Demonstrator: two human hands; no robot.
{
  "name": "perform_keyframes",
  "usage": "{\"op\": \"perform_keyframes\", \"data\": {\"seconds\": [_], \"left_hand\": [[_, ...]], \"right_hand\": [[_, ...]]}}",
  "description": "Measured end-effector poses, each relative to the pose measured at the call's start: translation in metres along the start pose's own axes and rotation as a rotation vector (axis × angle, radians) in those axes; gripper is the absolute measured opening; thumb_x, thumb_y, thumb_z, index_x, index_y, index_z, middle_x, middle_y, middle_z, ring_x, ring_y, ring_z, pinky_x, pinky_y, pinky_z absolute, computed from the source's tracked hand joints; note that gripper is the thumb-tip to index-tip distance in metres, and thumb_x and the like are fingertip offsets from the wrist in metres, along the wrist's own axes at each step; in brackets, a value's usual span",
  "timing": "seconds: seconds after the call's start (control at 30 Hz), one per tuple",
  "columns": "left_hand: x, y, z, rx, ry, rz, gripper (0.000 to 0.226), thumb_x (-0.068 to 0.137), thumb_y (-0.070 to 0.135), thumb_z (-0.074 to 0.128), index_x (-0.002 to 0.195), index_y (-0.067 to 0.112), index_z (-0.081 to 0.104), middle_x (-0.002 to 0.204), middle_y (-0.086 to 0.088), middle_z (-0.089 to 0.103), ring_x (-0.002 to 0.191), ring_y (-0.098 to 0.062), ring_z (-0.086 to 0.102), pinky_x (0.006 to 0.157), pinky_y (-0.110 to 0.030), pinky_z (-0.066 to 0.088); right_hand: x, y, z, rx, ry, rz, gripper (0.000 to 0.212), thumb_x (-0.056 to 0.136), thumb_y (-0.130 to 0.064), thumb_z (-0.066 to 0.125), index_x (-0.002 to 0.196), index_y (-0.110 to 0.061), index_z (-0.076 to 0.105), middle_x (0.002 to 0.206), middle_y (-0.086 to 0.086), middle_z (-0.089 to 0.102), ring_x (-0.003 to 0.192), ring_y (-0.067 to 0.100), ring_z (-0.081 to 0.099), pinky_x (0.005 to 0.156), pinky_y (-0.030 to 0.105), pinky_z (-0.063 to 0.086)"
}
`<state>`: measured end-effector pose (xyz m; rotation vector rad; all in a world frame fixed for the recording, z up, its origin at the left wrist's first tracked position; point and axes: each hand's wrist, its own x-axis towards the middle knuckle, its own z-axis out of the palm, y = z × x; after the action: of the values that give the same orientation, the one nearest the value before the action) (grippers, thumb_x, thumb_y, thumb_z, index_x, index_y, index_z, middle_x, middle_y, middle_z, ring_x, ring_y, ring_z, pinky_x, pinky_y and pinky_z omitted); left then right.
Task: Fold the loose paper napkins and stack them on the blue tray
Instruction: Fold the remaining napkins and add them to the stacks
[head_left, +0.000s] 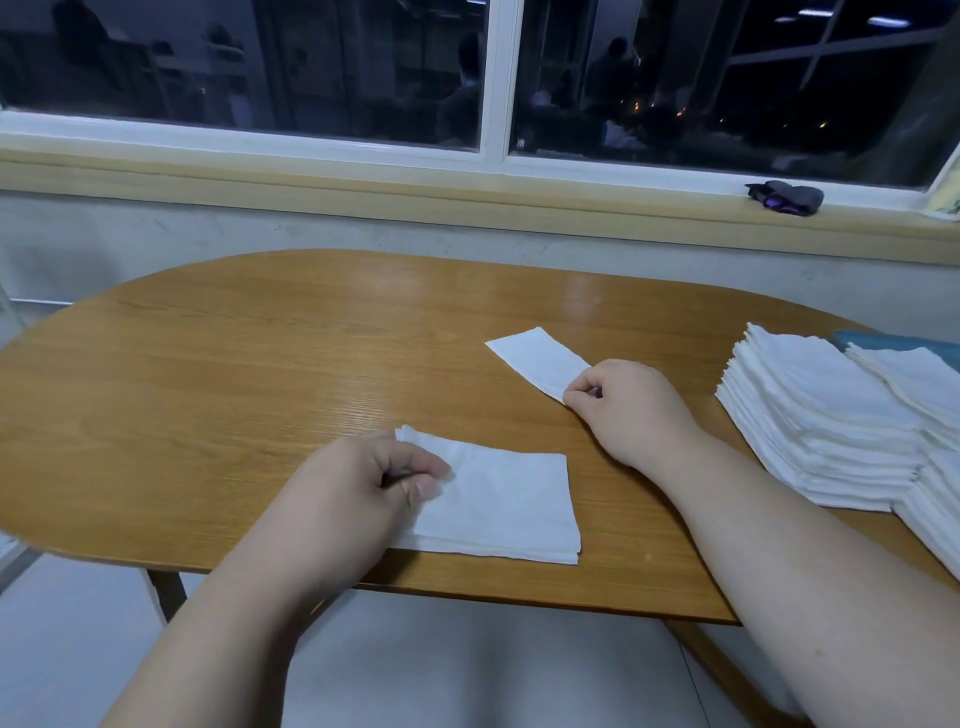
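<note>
A square napkin (498, 499) lies flat at the near edge of the table (260, 353), its left side pinched between thumb and fingers of the left hand (353, 488). Farther in, a folded strip (537, 361) lies slanted, its near end pinched by the right hand (634, 405). Napkin stacks (810, 415) sit at the right edge, seemingly on the blue tray (893, 343), which barely shows.

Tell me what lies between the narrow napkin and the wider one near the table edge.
Nothing: the head view shows only bare table between the narrow napkin, pinched by the right hand, and the wider napkin held by the left hand.
</note>
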<state>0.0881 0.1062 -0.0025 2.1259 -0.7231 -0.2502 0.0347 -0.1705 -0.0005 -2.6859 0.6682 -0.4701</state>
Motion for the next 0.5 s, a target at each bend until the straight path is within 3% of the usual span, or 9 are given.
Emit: {"op": "perform_keyframes", "data": {"seconds": [0.07,0.13,0.27,0.37,0.5], "left_hand": [[-0.0008,0.0009,-0.0004,0.015,-0.01,-0.009,0.016,0.093,0.028,0.066,0.086,0.04,0.075,0.079,0.011,0.065,0.068,0.005,0.054,0.058,-0.007,0.039],[-0.0003,-0.0002,0.0011,0.098,-0.024,0.017,0.018,0.093,0.028,0.065,0.085,0.042,0.073,0.086,0.011,0.062,0.086,0.006,0.051,0.073,-0.011,0.041],[0.0011,-0.0001,0.0032,0.183,0.007,0.047,0.022,0.092,0.026,0.066,0.081,0.044,0.069,0.095,0.017,0.047,0.109,-0.003,0.038,0.1,-0.035,0.036],[0.0009,0.0019,0.0034,0.196,0.057,0.075,0.021,0.089,0.027,0.068,0.077,0.045,0.068,0.108,0.026,0.036,0.107,-0.005,0.031,0.101,-0.035,0.034],[0.0001,0.003,0.0041,0.195,0.133,0.089,0.011,0.087,0.034,0.069,0.084,0.044,0.069,0.12,0.019,0.033,0.108,-0.005,0.026,0.102,-0.035,0.03]], "right_hand": [[-0.0008,0.0004,-0.0014,0.01,-0.004,-0.003,0.019,0.097,-0.029,0.059,0.087,-0.026,0.075,0.082,-0.022,0.058,0.089,0.008,0.055,0.073,0.028,0.042],[-0.0018,0.0,-0.0023,0.016,0.001,-0.006,0.019,0.097,-0.029,0.059,0.088,-0.026,0.076,0.084,-0.02,0.06,0.088,0.009,0.056,0.074,0.03,0.044],[-0.0024,-0.0007,-0.0018,0.029,0.01,0.001,0.021,0.098,-0.029,0.058,0.086,-0.025,0.075,0.091,-0.014,0.066,0.089,0.013,0.059,0.077,0.033,0.049],[-0.003,-0.0007,-0.0019,0.039,0.021,0.01,0.02,0.099,-0.029,0.057,0.089,-0.025,0.075,0.093,-0.012,0.066,0.091,0.013,0.058,0.077,0.033,0.048],[-0.0046,-0.0009,-0.0032,0.078,0.032,0.039,0.02,0.099,-0.028,0.056,0.089,-0.024,0.073,0.089,-0.014,0.066,0.087,0.013,0.059,0.07,0.031,0.045]]}}
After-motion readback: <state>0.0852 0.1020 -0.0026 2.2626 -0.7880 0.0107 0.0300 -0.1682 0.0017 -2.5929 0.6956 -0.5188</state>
